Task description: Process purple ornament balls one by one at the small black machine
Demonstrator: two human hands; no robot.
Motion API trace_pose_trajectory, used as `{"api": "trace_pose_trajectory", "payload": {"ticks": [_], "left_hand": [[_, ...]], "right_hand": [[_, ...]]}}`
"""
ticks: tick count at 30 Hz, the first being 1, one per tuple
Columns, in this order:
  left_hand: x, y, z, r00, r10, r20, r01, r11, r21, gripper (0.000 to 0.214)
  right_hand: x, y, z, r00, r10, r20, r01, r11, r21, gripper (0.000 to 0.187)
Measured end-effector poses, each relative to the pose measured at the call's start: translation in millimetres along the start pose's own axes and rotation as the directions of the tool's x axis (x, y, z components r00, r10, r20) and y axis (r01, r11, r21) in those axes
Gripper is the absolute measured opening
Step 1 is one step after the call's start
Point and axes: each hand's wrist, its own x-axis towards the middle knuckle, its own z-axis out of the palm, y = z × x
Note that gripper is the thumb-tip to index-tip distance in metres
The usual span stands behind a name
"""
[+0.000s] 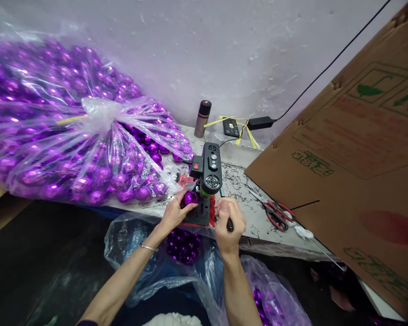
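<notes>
A small black bench machine (212, 167) with a red switch stands near the front edge of the work surface. My left hand (176, 209) grips a shiny purple faceted ball (191, 199) between thumb and fingers, low at the machine's left side. My right hand (230, 222) is wrapped round the machine's lever (230, 225), whose black knob pokes out of the fist. Below the table edge, an open clear plastic bag (139, 246) holds more purple balls (183, 246). Where the ball meets the machine is partly hidden.
A big clear sack (102, 113) of purple balls fills the left side. A large cardboard box (347, 149) leans in from the right, with red-handled scissors (279, 214) before it. Behind the machine stand a dark cylinder (203, 118) and a power adapter (260, 122) with its cable. Black scraps litter the surface.
</notes>
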Motion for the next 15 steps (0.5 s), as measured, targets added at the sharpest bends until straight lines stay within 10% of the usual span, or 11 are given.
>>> {"api": "trace_pose_trajectory", "payload": {"ticks": [15], "left_hand": [[3.7,-3.9,17.1,0.959,0.234,0.161,-0.274,0.91,0.311,0.059]], "right_hand": [[-4.5,0.3,-2.6,0.999,-0.023,0.031,0.024,0.999,-0.027,0.029]]}}
